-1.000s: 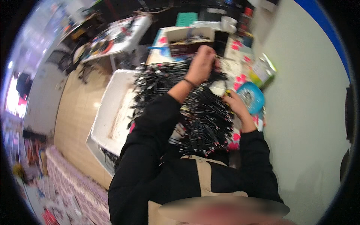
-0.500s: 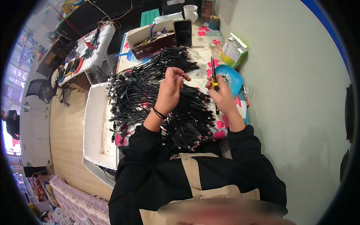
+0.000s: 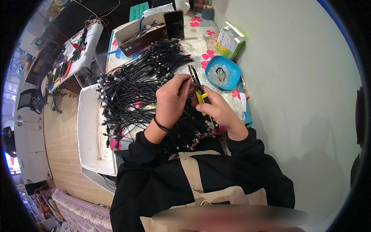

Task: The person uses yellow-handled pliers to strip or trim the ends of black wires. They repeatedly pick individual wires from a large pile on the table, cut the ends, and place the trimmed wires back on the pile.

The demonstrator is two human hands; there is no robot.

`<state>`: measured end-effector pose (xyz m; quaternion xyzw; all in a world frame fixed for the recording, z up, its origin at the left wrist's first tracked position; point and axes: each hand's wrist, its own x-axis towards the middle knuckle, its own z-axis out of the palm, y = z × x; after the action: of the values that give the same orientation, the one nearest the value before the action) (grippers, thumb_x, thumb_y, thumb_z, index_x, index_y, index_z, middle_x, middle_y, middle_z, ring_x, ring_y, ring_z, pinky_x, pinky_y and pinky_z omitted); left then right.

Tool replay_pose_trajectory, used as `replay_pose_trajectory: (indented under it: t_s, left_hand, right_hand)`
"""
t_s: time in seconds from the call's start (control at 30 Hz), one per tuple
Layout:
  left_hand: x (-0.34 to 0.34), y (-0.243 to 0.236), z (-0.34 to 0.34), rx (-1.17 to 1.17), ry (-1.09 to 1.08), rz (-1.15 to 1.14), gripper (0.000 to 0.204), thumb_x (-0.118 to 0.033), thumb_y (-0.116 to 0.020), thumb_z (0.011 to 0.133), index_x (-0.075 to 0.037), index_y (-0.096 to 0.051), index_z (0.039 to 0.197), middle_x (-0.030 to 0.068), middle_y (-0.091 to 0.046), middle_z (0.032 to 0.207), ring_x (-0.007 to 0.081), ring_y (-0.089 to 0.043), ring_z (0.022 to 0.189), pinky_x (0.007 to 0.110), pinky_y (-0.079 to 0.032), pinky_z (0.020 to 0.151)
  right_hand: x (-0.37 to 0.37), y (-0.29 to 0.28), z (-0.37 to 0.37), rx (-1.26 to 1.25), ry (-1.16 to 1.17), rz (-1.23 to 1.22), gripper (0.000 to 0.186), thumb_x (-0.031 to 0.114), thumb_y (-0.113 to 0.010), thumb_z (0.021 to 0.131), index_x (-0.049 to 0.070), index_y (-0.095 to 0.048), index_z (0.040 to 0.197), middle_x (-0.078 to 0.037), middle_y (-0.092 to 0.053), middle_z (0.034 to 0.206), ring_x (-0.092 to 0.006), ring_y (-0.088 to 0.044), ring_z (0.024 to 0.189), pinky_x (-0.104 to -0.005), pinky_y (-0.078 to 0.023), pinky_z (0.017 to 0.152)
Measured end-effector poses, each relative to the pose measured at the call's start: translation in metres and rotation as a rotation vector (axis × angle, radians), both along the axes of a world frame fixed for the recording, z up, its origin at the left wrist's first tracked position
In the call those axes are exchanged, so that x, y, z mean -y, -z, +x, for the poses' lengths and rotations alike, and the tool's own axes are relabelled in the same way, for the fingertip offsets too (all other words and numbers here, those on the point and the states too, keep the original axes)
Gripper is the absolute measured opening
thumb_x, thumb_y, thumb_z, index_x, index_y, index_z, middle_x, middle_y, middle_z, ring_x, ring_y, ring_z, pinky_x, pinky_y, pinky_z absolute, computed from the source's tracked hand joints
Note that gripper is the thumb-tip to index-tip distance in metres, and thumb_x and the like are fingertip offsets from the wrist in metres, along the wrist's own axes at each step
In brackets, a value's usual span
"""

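Note:
My right hand (image 3: pixel 220 110) is closed around crimping pliers (image 3: pixel 203 101) with black and yellow handles, their dark jaws pointing up and to the left. Close beside those jaws, the fingers of my left hand (image 3: pixel 170 98) are pinched together. What they hold, if anything, is too small to make out. Under both hands spreads a big heap of black cables (image 3: pixel 129 91) with small plugs on their ends. To the right of the pliers stands a blue bowl (image 3: pixel 234 80) containing tiny clear bits and a dark looped piece.
A flower-patterned table (image 3: pixel 201 46) carries everything. Further back are an open cardboard box (image 3: pixel 145 45), a phone (image 3: pixel 174 24) standing upright, a white mug (image 3: pixel 181 5) and a green-white carton (image 3: pixel 230 41). A white foam box (image 3: pixel 87 127) sits left; a wall (image 3: pixel 301 89) rises right.
Both hands have come together, bringing the plier jaws up to my left fingertips. The pliers now tilt left. The whole view has shifted, and more of the blue bowl shows.

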<state>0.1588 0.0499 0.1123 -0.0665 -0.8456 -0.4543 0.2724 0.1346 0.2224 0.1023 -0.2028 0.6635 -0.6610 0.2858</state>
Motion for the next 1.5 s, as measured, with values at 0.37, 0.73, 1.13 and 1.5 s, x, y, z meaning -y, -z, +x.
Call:
replay_pose_trajectory:
  t_s: [0.37, 0.73, 1.13, 1.5]
  left_hand:
    - [-0.006, 0.003, 0.001, -0.092, 0.027, -0.068, 0.012, -0.001, -0.068, 0.083, -0.002, -0.062, 0.093, 0.0145, -0.064, 0.073, 0.0310, -0.063, 0.064, 0.037, -0.050, 0.057]
    - [-0.003, 0.006, -0.002, 0.008, 0.058, -0.035, 0.009, -0.002, -0.068, 0.086, 0.000, -0.066, 0.094, 0.0138, -0.067, 0.075, 0.0205, -0.068, 0.064, 0.028, -0.051, 0.059]
    - [-0.001, 0.010, 0.000, 0.049, 0.104, -0.048, 0.010, -0.001, -0.067, 0.085, 0.002, -0.067, 0.094, 0.0175, -0.068, 0.080, 0.0274, -0.069, 0.067, 0.031, -0.052, 0.061]
    - [0.011, 0.008, -0.008, 0.159, 0.552, -0.353, 0.020, -0.007, -0.071, 0.083, -0.003, -0.069, 0.103, 0.0157, -0.068, 0.091, 0.0319, -0.066, 0.085, 0.038, -0.052, 0.076]
  right_hand:
    - [-0.004, 0.000, 0.005, -0.391, 0.099, 0.241, 0.047, 0.011, -0.059, 0.081, -0.003, -0.048, 0.124, -0.008, -0.057, 0.097, -0.0168, -0.054, 0.090, -0.0305, -0.044, 0.082]
    - [-0.009, 0.004, 0.001, -0.212, 0.017, 0.178, 0.054, 0.020, -0.065, 0.080, -0.004, -0.048, 0.126, -0.022, -0.063, 0.100, -0.0356, -0.061, 0.093, -0.0396, -0.047, 0.082]
    - [-0.005, 0.014, 0.000, -0.301, 0.070, 0.260, 0.043, 0.017, -0.059, 0.079, -0.008, -0.048, 0.112, -0.028, -0.060, 0.088, -0.0402, -0.060, 0.083, -0.0444, -0.045, 0.072]
    - [-0.027, 0.025, -0.004, -0.025, 0.185, 0.086, 0.027, 0.009, -0.054, 0.084, 0.001, -0.054, 0.109, -0.001, -0.054, 0.079, -0.0081, -0.048, 0.067, -0.0231, -0.040, 0.060]
